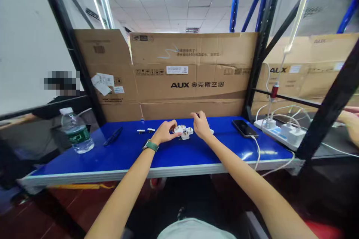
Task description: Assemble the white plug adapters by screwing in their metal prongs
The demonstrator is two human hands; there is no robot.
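Observation:
My left hand (165, 132), with a watch on a green strap at the wrist, curls thumb and fingers around a white plug piece (180, 129) with prongs pointing up. Close against it lie more white plug pieces (185, 135), also with prongs up. To their right my right hand (201, 124) is raised slightly, fingers closed in a pinch; a small dark thing shows at the fingertips, too small to name. Another white piece (212, 132) is partly hidden behind the right hand. Two flat white pieces with prongs (141, 131) lie left of my left hand.
On the blue tabletop (174, 158) are dark glasses (113, 136), a water bottle (77, 131) and a cabled phone (244, 128). A power strip (276, 134) with chargers stands right. Cardboard (193, 71) walls the back. Another person (66, 93) sits left; a co-worker's hand (350, 121) shows right.

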